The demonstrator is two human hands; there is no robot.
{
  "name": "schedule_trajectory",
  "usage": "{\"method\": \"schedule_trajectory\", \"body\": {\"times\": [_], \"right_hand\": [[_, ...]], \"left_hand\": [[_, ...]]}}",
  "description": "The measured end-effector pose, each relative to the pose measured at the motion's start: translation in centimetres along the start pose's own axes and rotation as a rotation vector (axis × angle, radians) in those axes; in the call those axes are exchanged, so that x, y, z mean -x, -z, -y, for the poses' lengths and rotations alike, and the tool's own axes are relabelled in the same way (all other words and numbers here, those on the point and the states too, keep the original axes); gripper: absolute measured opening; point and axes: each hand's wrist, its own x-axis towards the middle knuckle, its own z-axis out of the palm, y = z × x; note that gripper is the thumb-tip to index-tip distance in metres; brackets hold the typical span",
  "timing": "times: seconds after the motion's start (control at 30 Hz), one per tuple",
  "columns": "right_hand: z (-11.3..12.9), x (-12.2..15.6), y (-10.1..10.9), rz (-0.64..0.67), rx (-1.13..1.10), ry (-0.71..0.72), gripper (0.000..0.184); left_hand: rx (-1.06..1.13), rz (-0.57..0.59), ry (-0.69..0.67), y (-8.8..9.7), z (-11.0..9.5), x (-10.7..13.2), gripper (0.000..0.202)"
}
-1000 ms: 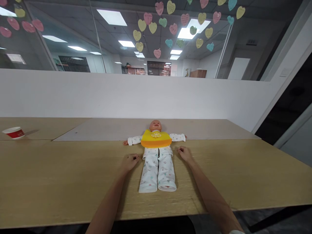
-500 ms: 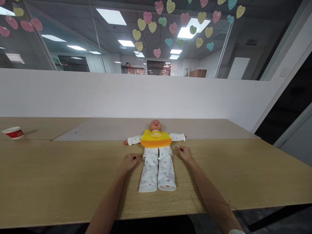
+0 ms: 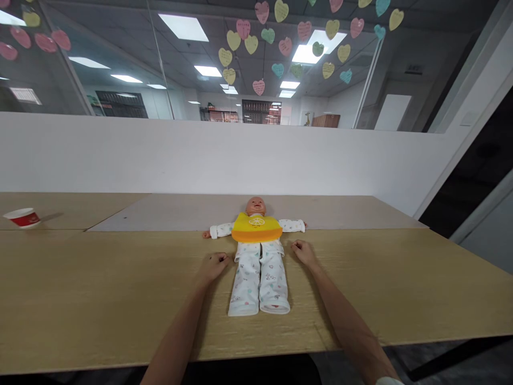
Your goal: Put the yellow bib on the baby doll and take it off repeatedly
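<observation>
A doll [image 3: 249, 270] lies on its back on the worktop [image 3: 120, 299], right between the two hands. Its arms reach out to the sides, and its feet end points to the person. The left hand [image 3: 215, 265] is curled up, just beside the doll's pants [image 3: 274, 280], with a little gap. The right hand [image 3: 305, 252] is curled like a loose fist on the other side, near the pants too. Neither hand seems to hold anything, and neither touches the doll.

This is a good way to wait: both hands low, one on each side, with the doll lying straight. To touch the doll well, soft, flat fingers would be best, pressing lightly so it does not slide or twist. The yellow bib [image 3: 257, 227] lies neatly on its chest and looks bendy, so a pull on one corner could make it crooked.

The bib's orange bottom edge [image 3: 257, 236] may be a little pocket, but nobody can see inside it from here. A red and white cup [image 3: 23, 219] stands far off to the left. What is in it cannot be seen either.
</observation>
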Motion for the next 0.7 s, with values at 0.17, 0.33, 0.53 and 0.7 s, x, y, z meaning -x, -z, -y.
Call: {"method": "schedule_trajectory", "body": {"times": [0.17, 0.33, 0.53, 0.7], "right_hand": [[0.28, 0.08, 0.08, -0.003, -0.015, -0.01, 0.03], [0.54, 0.12, 0.19, -0.001, -0.01, 0.002, 0.03], [0.7, 0.1, 0.26, 0.004, 0.001, -0.011, 0.033], [0.63, 0.09, 0.22, 0.007, 0.001, -0.018, 0.034]], "left_hand": [[0.007, 0.014, 0.01, 0.14, -0.21, 0.13, 0.03], [-0.024, 0.011, 0.009, 0.17, -0.26, 0.15, 0.031], [-0.018, 0.013, 0.01, 0.03, -0.06, 0.05, 0.03], [0.0, 0.018, 0.007, -0.04, 0.05, -0.04, 0.029]]}}
